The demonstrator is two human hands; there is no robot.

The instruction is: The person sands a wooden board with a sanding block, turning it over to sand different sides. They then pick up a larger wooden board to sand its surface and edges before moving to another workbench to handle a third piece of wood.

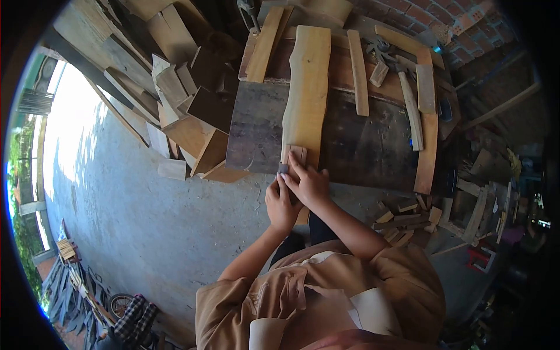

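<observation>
A long pale wooden plank (306,87) with wavy edges lies lengthwise on a dark workbench (361,146). At its near end sits a small wooden block (296,154), with a dark strip at its lower left edge. My right hand (309,184) presses on the block from above, fingers spread over it. My left hand (280,204) grips the near end of the plank and the block's lower edge beside the right hand. Both hands touch each other.
Offcuts and boards (175,87) are piled at the bench's left. Narrow slats (357,70) and a curved strip (429,128) lie on the bench's right with metal tools (382,49). Small scraps (408,219) litter the concrete floor (146,216). A brick wall stands behind.
</observation>
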